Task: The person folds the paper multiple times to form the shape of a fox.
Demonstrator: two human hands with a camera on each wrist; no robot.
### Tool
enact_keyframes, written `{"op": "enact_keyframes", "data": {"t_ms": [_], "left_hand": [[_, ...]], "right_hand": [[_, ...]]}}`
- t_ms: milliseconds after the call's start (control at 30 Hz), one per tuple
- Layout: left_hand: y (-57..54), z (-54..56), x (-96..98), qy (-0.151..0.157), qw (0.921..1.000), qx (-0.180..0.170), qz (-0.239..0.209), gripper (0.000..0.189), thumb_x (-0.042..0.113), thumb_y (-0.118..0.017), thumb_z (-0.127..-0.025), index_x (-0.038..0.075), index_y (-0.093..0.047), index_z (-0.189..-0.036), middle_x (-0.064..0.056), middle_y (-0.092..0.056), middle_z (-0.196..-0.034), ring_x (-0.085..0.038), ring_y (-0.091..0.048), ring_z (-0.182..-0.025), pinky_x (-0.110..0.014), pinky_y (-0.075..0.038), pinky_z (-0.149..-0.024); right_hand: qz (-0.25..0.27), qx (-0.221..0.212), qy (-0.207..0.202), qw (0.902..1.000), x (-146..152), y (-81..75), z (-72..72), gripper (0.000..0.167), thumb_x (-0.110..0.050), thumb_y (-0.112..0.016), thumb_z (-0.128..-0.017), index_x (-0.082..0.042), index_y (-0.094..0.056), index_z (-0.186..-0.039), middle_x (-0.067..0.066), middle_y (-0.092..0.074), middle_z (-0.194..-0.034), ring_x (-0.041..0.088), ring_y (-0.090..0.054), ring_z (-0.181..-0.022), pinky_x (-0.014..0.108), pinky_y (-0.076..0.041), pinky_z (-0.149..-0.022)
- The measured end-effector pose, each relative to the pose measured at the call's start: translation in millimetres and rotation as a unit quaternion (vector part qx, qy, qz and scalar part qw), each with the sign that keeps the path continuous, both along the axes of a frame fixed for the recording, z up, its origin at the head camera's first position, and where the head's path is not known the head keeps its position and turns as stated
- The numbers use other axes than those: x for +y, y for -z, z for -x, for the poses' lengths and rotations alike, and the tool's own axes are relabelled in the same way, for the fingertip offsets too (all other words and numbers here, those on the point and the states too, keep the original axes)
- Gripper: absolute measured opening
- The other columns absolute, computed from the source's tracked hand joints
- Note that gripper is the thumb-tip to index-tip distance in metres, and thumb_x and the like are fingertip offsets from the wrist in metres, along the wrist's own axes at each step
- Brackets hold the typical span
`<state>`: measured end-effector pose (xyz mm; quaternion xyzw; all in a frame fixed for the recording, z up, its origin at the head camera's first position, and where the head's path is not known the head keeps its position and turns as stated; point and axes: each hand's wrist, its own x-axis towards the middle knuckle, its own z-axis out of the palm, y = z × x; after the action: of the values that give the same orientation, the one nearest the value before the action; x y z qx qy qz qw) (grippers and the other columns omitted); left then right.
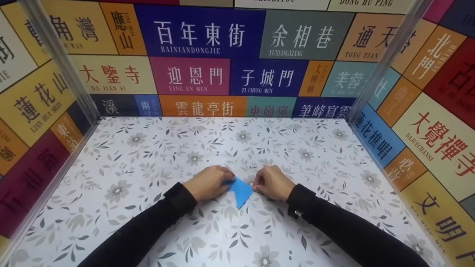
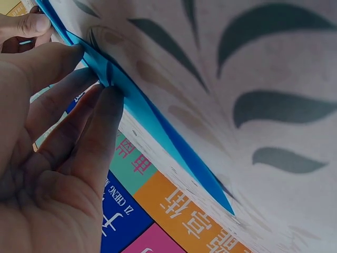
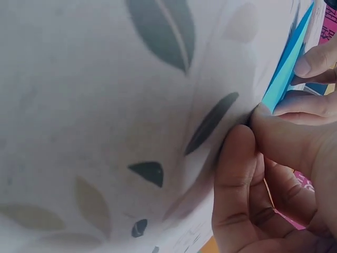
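Observation:
A small piece of folded blue paper (image 1: 243, 192) lies on the floral table surface between both hands, one point toward the person. At its left side my left hand (image 1: 210, 182) pinches it, thumb over the paper and fingertips at its edge in the left wrist view, where the blue paper (image 2: 158, 121) runs out to a sharp tip. The right hand (image 1: 274, 182) is at the opposite corner, fingers curled. Seen from the right wrist, that hand's thumb and index finger pinch the corner of the blue paper (image 3: 287, 68). The fingers partly hide both ends of the paper.
White table covering (image 1: 148, 215) printed with grey flowers and leaves spreads around the hands. Upright panels (image 1: 200, 33) with coloured, lettered blocks stand at the back and both sides, with clear strips (image 1: 70, 70) along the corners. Black sleeves (image 1: 148, 222) cover both forearms.

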<state>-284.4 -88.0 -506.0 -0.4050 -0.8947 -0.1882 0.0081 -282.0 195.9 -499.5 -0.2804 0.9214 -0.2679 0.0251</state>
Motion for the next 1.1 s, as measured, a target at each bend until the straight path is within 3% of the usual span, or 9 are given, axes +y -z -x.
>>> {"op": "enact_keyframes", "data": {"t_ms": [667,900,1100], "left_hand": [[-3.4,0.0,0.3,0.001,1.0,-0.002,-0.004,0.033,0.009,-0.082,-0.104,0.003,-0.083,-0.136,-0.017,-0.084,-0.139,-0.037,-0.08,-0.134,-0.051,-0.061,-0.123],[-2.4,-1.2,-0.4,0.0,0.9998,-0.004,-0.019,0.032,0.006,-0.083,-0.102,0.003,-0.085,-0.134,-0.016,-0.085,-0.135,-0.036,-0.081,-0.131,-0.051,-0.064,-0.119],[-1.7,-1.4,0.0,-0.009,0.9997,-0.02,-0.015,0.033,0.009,-0.082,-0.104,0.004,-0.084,-0.136,-0.016,-0.085,-0.138,-0.036,-0.08,-0.133,-0.051,-0.062,-0.121]], "right_hand": [[0.015,-0.057,0.026,0.9979,1,-4.7,2.8,0.009,-0.007,-0.096,-0.094,-0.009,-0.088,-0.09,0.001,-0.083,-0.078,0.003,-0.064,-0.06,0.021,-0.055,-0.058],[0.01,-0.046,0.021,0.9987,-2,-10.3,0.9,0.009,-0.006,-0.095,-0.091,-0.01,-0.088,-0.088,0.0,-0.082,-0.078,0.002,-0.062,-0.066,0.02,-0.053,-0.064],[0.022,-0.047,0.027,0.9983,-10,-14.6,3.9,0.008,-0.006,-0.095,-0.092,-0.011,-0.089,-0.09,0.0,-0.085,-0.083,0.007,-0.07,-0.076,0.025,-0.06,-0.074]]}}
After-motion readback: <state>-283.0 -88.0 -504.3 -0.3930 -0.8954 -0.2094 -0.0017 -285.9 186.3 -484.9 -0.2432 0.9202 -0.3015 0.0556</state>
